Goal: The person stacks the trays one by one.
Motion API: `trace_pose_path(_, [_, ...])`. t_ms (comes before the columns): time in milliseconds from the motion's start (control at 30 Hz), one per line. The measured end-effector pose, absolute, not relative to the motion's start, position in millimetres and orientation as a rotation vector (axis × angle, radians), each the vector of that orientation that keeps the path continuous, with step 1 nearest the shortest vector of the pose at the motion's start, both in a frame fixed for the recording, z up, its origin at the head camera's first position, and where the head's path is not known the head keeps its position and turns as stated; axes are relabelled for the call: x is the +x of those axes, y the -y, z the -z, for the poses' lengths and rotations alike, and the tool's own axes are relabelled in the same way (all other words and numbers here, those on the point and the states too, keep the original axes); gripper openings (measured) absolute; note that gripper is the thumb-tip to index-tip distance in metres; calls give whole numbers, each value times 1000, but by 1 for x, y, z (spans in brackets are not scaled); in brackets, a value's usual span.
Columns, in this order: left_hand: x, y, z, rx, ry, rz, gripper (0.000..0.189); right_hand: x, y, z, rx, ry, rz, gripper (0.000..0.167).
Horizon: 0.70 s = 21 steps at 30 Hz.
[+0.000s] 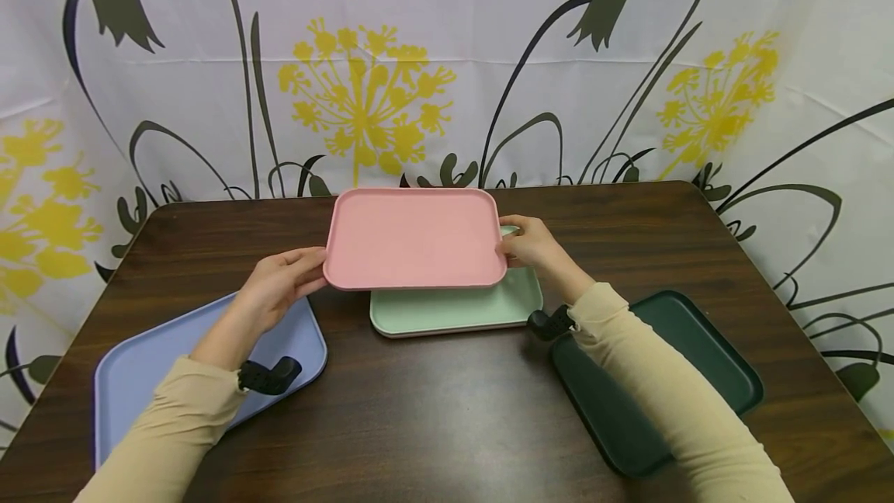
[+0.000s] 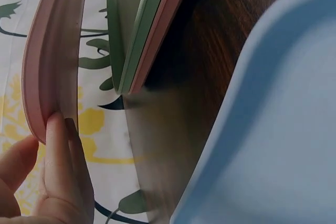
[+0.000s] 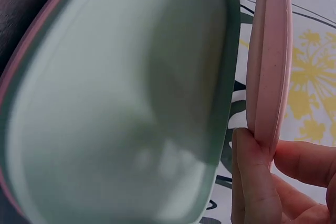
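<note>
A pink tray [image 1: 415, 239] is held up level by both hands, one at each short end. My left hand [image 1: 282, 278] pinches its left end, thumb on one side and fingers beneath, as the left wrist view shows. At the opposite end my right hand [image 1: 536, 251] pinches the rim the same way. Below the raised tray, and apart from it, lies a light green tray [image 1: 454, 309]. Another pink tray [image 2: 167, 35] sits directly under the green one, its edge showing in both wrist views.
On the left of the brown wooden table [image 1: 419, 418] lies a blue tray [image 1: 293, 348], under the left forearm. A dark green tray [image 1: 698, 355] lies angled at the right, partly covered by the right sleeve. A flowered curtain [image 1: 433, 60] hangs behind the table.
</note>
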<state>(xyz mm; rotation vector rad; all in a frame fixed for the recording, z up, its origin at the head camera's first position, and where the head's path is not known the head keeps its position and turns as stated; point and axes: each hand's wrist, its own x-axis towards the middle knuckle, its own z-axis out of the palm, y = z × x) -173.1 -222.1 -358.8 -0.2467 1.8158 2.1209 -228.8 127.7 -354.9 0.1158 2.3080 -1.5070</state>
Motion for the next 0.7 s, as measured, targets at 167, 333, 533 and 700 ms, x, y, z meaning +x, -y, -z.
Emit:
trace_pose_path(167, [-175, 214, 361, -267, -1870, -2031, 51, -229, -136, 357, 91, -2311, 1496, 58])
trace_pose_path(333, [-175, 206, 364, -234, -1909, -1939, 65, -228, -145, 361, 67, -2318, 1494, 59])
trace_pose_path(533, [-173, 198, 369, -158, -1944, -1863, 65, -226, -155, 361, 53, -2341, 1456, 58])
trace_pose_path(700, [-174, 192, 373, -111, -1999, -1784, 64, -225, -162, 363, 46, -2340, 1437, 57])
